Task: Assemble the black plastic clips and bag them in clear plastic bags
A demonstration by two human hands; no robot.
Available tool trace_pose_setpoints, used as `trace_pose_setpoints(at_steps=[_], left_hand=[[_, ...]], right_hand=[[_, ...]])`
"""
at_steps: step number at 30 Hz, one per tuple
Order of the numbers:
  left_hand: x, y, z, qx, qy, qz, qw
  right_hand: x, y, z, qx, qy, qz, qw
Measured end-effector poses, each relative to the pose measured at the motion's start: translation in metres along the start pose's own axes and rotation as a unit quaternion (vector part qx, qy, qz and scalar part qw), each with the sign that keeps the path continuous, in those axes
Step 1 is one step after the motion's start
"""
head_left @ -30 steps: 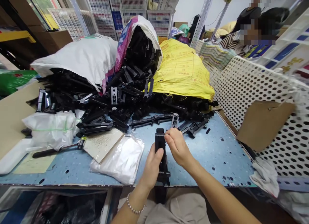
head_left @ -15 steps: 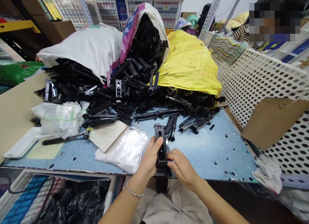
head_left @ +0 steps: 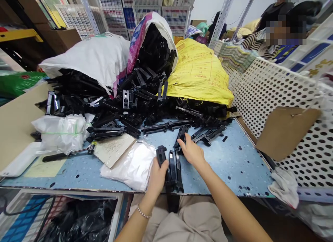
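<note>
My left hand is closed around a long black slotted part near the table's front edge, its upper end poking out above the fingers. Right beside it, two slim black bars stretch toward the edge; whether they join the held part I cannot tell. Farther forward, my right hand has its thumb and fingers closed on another black bar-shaped part on the blue table. More black parts lie just right of that hand.
Behind sits a heap of black parts spilling from a white sack, a pink-edged sack and a yellow sack. At left lie plastic bags, a screwdriver-like tool and a board. A perforated white crate borders the right.
My right hand has left the part in my left hand and moved forward to another black part. My left hand has shifted slightly left and down, with its part turned.
</note>
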State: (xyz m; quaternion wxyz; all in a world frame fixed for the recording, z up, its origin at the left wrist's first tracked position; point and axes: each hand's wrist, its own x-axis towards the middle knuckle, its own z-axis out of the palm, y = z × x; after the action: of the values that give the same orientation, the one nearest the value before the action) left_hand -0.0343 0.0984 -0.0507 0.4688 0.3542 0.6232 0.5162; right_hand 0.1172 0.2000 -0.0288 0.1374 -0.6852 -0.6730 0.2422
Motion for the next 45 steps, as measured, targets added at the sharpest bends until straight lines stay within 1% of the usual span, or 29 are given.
trace_pose_setpoints(at_steps=[1, 3, 6, 9, 11, 12, 13, 14, 16, 17, 18, 19, 20, 22, 23, 24, 25, 26, 28, 31, 33, 34, 36, 38, 39, 40, 41, 43, 45], left_hand=[[-0.002, -0.003, 0.002, 0.054, -0.011, 0.021, 0.998], [-0.005, -0.007, 0.004, 0.143, -0.022, 0.06, 0.988], [-0.005, -0.011, 0.002, 0.182, -0.006, 0.086, 0.98], [0.001, -0.014, -0.003, 0.237, 0.01, 0.105, 0.966], [0.004, -0.01, -0.002, 0.26, 0.023, 0.133, 0.956], [0.005, -0.006, 0.0, 0.249, 0.024, 0.146, 0.957], [0.005, 0.0, 0.003, 0.217, 0.011, 0.152, 0.964], [0.004, 0.008, 0.007, 0.161, -0.019, 0.148, 0.976], [0.0, 0.028, 0.015, -0.014, -0.11, 0.098, 0.989], [-0.003, 0.038, 0.018, -0.108, -0.158, 0.058, 0.98], [-0.007, 0.048, 0.021, -0.186, -0.189, 0.02, 0.964], [-0.011, 0.058, 0.022, -0.238, -0.2, -0.011, 0.95], [-0.016, 0.066, 0.022, -0.258, -0.195, -0.033, 0.946], [-0.027, 0.076, 0.02, -0.224, -0.17, -0.056, 0.958], [-0.031, 0.079, 0.018, -0.192, -0.159, -0.056, 0.967], [-0.036, 0.081, 0.016, -0.16, -0.152, -0.048, 0.974], [-0.039, 0.081, 0.015, -0.131, -0.149, -0.033, 0.98], [-0.042, 0.081, 0.014, -0.109, -0.145, -0.011, 0.983], [-0.047, 0.078, 0.012, -0.071, -0.136, 0.034, 0.988], [-0.053, 0.074, 0.011, 0.007, -0.108, 0.082, 0.991], [-0.056, 0.071, 0.012, 0.077, -0.086, 0.113, 0.987], [-0.056, 0.07, 0.012, 0.108, -0.079, 0.124, 0.983], [-0.055, 0.067, 0.012, 0.139, -0.081, 0.13, 0.978], [-0.051, 0.065, 0.009, 0.126, -0.085, 0.126, 0.98], [-0.047, 0.064, 0.007, 0.105, -0.083, 0.117, 0.984], [-0.043, 0.065, 0.004, 0.077, -0.079, 0.103, 0.989], [-0.039, 0.065, 0.002, 0.045, -0.073, 0.084, 0.993], [-0.031, 0.067, -0.001, -0.019, -0.06, 0.045, 0.997], [-0.026, 0.069, 0.001, -0.063, -0.054, 0.027, 0.996]], right_hand=[[0.009, -0.003, 0.0, 0.003, -0.018, 0.031, 0.999], [0.023, -0.006, 0.0, 0.047, -0.045, 0.062, 0.996], [0.031, 0.0, -0.008, 0.132, -0.068, 0.06, 0.987], [0.022, 0.012, -0.024, 0.224, -0.093, 0.038, 0.97], [0.004, 0.017, -0.031, 0.3, -0.102, 0.018, 0.948], [-0.008, 0.019, -0.032, 0.359, -0.118, 0.009, 0.926], [-0.022, 0.019, -0.03, 0.428, -0.146, -0.001, 0.892], [-0.037, 0.018, -0.027, 0.495, -0.19, -0.008, 0.848], [-0.066, 0.013, -0.02, 0.576, -0.299, -0.018, 0.76], [-0.078, 0.011, -0.018, 0.577, -0.34, -0.025, 0.742], [-0.086, 0.008, -0.017, 0.561, -0.355, -0.037, 0.747], [-0.092, 0.007, -0.019, 0.534, -0.337, -0.056, 0.773], [-0.094, 0.005, -0.023, 0.499, -0.289, -0.082, 0.813], [-0.09, 0.004, -0.036, 0.399, -0.138, -0.153, 0.893], [-0.086, 0.003, -0.043, 0.337, -0.063, -0.198, 0.918], [-0.081, 0.002, -0.05, 0.275, 0.001, -0.246, 0.929], [-0.076, 0.001, -0.055, 0.216, 0.05, -0.296, 0.929], [-0.071, 0.0, -0.059, 0.165, 0.087, -0.345, 0.92], [-0.064, -0.001, -0.059, 0.1, 0.13, -0.426, 0.89], [-0.057, -0.001, -0.048, 0.089, 0.137, -0.491, 0.855], [-0.054, 0.002, -0.036, 0.127, 0.135, -0.488, 0.853], [-0.053, 0.003, -0.03, 0.156, 0.133, -0.468, 0.86], [-0.052, 0.006, -0.021, 0.223, 0.11, -0.398, 0.883], [-0.056, 0.008, -0.018, 0.289, 0.064, -0.315, 0.902], [-0.061, 0.009, -0.018, 0.312, 0.037, -0.288, 0.905], [-0.066, 0.01, -0.019, 0.318, 0.012, -0.281, 0.905], [-0.073, 0.011, -0.02, 0.304, -0.009, -0.298, 0.905], [-0.088, 0.011, -0.021, 0.211, -0.033, -0.383, 0.899], [-0.103, 0.008, -0.017, 0.095, -0.025, -0.459, 0.883]])
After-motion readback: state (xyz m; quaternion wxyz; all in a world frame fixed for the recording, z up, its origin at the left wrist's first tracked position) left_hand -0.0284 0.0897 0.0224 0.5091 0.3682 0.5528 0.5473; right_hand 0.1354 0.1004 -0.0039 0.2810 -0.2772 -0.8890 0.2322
